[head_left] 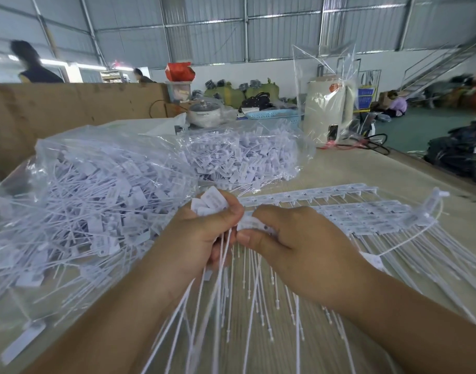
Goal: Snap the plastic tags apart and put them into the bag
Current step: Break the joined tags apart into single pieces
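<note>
My left hand (201, 233) grips a bundle of separated white plastic tags (211, 202), their heads sticking up above my fingers and their thin tails hanging down toward me. Right beside it, my right hand (293, 244) pinches the end tag (249, 222) of a joined strip of tags (366, 220) that lies across the table to the right. A second joined strip (326, 191) lies just behind it. A large clear bag (77, 184) heaped with loose tags sits to the left of my hands.
A second clear bag of tags (245, 155) lies behind the first. Farther back stand a pot (204, 112), a blue basket (274, 114) and a cream appliance (326, 109) under plastic. A cardboard wall (55, 112) rises at the left. People are in the background.
</note>
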`<state>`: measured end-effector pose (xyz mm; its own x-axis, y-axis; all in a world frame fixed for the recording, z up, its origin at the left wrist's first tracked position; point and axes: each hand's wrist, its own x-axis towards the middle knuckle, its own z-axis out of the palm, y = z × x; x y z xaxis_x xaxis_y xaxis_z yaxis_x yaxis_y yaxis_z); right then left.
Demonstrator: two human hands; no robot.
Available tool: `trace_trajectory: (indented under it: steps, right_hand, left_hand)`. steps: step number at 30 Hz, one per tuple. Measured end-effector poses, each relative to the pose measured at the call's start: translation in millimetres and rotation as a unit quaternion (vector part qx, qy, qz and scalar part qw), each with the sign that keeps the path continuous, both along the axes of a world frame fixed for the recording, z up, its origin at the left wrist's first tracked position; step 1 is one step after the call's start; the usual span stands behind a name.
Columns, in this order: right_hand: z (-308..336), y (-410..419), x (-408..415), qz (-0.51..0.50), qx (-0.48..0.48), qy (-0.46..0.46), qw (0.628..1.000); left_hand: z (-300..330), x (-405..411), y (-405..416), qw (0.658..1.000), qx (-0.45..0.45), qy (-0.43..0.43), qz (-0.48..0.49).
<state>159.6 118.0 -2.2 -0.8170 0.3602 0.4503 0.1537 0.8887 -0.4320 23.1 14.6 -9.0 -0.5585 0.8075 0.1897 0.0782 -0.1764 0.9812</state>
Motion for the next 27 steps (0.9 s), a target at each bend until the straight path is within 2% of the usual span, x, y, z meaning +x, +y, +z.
trace_trajectory:
  steps: [3,6,14,19,21,23,24,26,27]
  right_hand:
    - [1.3,-7.1,-1.1,-0.022,0.013,0.033,0.999]
    - [0.6,-10.1,-1.9,-0.043,0.075,0.036,0.996]
    - [-3.3,-16.6,-3.5,-0.065,0.205,0.084,0.973]
    - [-5.8,-14.0,-4.4,-0.086,0.248,0.068,0.963]
    - [-6.9,-12.7,-4.7,-0.080,0.252,0.061,0.962]
    - [-7.0,-12.4,-5.6,-0.077,0.254,0.047,0.963]
    - [-6.9,-12.8,-6.0,-0.078,0.255,0.039,0.963]
    - [-5.3,-12.8,-5.7,-0.080,0.251,0.038,0.964]
    - [-3.6,-12.2,-4.1,-0.080,0.245,0.048,0.965]
  left_hand:
    - [3.0,4.7,0.7,0.998,0.037,-0.046,0.003]
    - [3.5,7.1,1.1,0.998,0.038,-0.051,0.024]
    - [11.5,2.0,-4.0,0.998,-0.046,-0.018,0.044]
    - [17.1,5.9,-7.1,0.990,-0.083,-0.109,0.017]
    - [20.3,7.1,-8.4,0.989,-0.100,-0.106,0.017]
    - [22.4,9.2,-9.5,0.992,-0.104,-0.043,0.052]
    - [21.2,11.1,-10.8,0.990,-0.105,0.036,0.086]
    - [19.0,15.1,-12.1,0.950,-0.095,0.240,0.177]
    - [18.7,15.8,-12.7,0.923,-0.081,0.308,0.217]
